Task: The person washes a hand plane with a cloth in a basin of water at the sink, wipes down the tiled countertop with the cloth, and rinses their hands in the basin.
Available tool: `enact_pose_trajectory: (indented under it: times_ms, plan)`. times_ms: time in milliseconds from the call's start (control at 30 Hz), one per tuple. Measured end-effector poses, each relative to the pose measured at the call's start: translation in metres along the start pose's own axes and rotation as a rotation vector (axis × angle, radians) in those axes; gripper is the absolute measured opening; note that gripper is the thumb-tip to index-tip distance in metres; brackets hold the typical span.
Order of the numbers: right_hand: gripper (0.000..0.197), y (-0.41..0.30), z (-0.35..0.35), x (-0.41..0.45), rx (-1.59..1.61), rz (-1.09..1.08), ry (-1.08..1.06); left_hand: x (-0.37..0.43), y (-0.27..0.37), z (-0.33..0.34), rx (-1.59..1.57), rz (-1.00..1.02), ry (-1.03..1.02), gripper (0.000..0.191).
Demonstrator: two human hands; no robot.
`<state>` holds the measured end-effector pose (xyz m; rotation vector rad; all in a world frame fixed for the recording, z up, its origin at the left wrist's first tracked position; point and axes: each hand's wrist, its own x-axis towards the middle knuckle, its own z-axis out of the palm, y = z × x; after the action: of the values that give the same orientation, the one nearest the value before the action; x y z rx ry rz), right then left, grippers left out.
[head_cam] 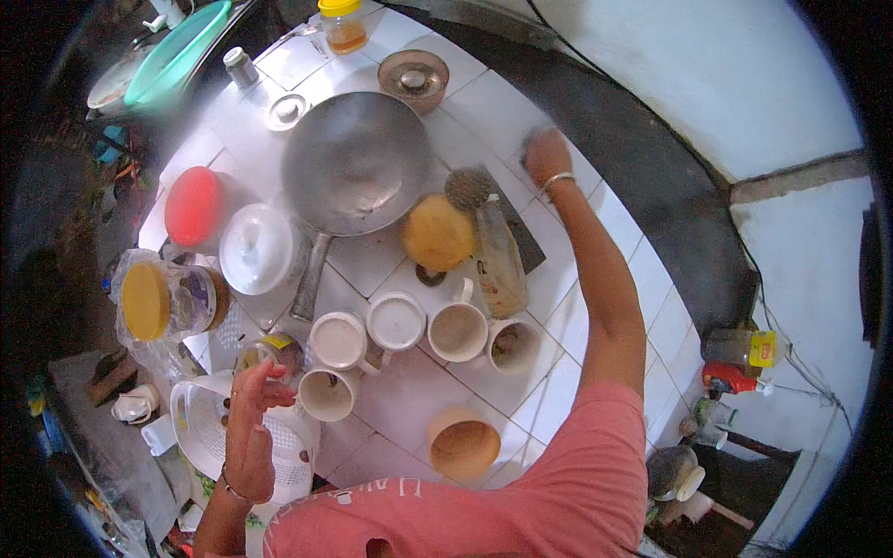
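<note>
My right hand [549, 159] is down by the far right edge of the white tiled counter [481, 425]. It is curled and blurred, with a dark patch along its fingers; whether that is a held pad or a shadow I cannot tell. My left hand [252, 425] is raised with bent fingers and holds nothing. It hangs over a white perforated plastic basket [289, 453], close to a jar [279, 349] with a yellow label. To its right is a white mug [326, 395] lying on its side.
A metal wok [356, 160] fills the counter's middle. Around it are a yellow round lid [439, 232], a glass bottle [502, 265], upturned mugs [396, 321], a red lid [193, 206], a yellow-lidded jar [146, 300] and an orange-brown bowl [463, 443]. A wall [795, 258] stands right.
</note>
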<state>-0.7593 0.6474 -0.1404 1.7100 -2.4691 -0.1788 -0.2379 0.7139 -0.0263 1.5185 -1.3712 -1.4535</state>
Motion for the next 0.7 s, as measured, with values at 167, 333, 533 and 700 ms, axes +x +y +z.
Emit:
enact_pose_trajectory:
  times_ms: [167, 333, 533, 700]
  plan:
    - [0.014, -0.042, -0.017, -0.029, 0.437, -0.055, 0.107, 0.008, -0.017, -0.016, 0.041, -0.211, -0.031, 0.054]
    - [0.017, 0.025, 0.008, 0.016, 0.118, 0.220, 0.068, 0.008, -0.018, -0.020, 0.043, -0.308, 0.004, 0.052]
    - [0.014, -0.018, 0.006, -0.025, 0.173, -0.126, 0.116, 0.005, -0.016, -0.017, 0.081, -0.268, 0.022, 0.051]
    - [0.015, -0.019, -0.020, -0.109, 0.322, -0.143, -0.025, 0.023, -0.009, -0.009, -0.055, -0.526, -0.063, 0.050]
